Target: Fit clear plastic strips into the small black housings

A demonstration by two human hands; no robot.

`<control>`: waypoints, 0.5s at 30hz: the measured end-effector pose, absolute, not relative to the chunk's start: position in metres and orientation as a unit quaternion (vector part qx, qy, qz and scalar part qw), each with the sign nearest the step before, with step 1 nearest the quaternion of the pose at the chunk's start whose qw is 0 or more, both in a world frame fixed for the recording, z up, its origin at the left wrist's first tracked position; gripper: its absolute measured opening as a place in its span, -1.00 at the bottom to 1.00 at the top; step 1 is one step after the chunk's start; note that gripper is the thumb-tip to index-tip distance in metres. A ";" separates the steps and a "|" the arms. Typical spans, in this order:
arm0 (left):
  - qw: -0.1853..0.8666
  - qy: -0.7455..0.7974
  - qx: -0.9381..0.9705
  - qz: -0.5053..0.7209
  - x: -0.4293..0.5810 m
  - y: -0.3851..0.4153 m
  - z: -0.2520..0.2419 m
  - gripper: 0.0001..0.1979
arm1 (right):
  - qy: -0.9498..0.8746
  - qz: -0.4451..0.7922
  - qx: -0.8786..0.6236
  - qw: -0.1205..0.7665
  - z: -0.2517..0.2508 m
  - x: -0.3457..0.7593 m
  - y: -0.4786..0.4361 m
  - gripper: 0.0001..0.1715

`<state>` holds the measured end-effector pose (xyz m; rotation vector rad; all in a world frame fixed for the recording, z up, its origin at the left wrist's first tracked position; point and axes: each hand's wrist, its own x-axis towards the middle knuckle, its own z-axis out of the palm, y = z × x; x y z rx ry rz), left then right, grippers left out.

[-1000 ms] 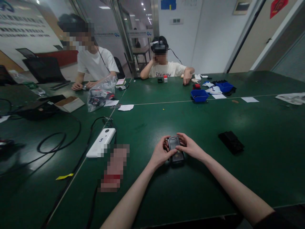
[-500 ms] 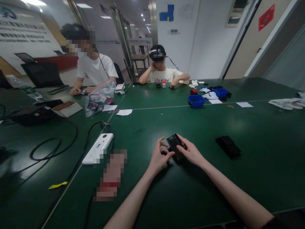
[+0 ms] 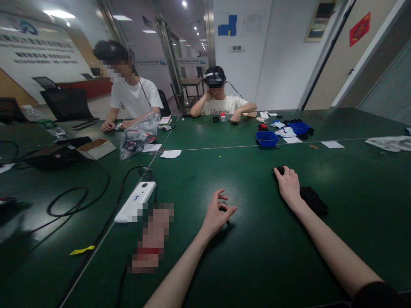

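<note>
With my right grip (image 3: 288, 185) I hold a dark object (image 3: 280, 169) at the table (image 3: 257, 256), beyond a black item (image 3: 314, 200); my left grip (image 3: 215, 218) is half-curled, moderately wide.

In the right hand (image 3: 288, 186) is one black box (image 3: 280, 170) (mostly hidden), near it one black pouch (image 3: 314, 202), and elsewhere two blue trays (image 3: 267, 143), one clear bag (image 3: 136, 139), one bottle (image 3: 53, 129), one carton (image 3: 96, 149), one yellow strip (image 3: 82, 250) and two other people (image 3: 136, 100).
</note>
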<state>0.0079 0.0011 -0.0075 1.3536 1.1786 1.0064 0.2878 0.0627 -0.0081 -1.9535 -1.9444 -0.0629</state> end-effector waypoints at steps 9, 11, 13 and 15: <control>0.522 0.487 0.565 0.413 0.008 0.000 -0.006 -0.38 | -0.698 -0.108 -0.696 0.130 -0.001 0.280 0.053 -0.39; 0.521 0.486 0.566 0.414 0.008 0.000 -0.006 -0.39 | -0.704 -0.111 -0.690 0.125 0.005 0.279 0.044 -0.45; 0.520 0.484 0.570 0.414 0.007 0.000 -0.006 -0.39 | -0.694 -0.115 -0.700 0.123 0.013 0.284 0.031 -0.48; 0.517 0.482 0.575 0.412 0.007 0.000 -0.007 -0.39 | -0.663 -0.115 -0.731 0.116 0.020 0.294 0.017 -0.44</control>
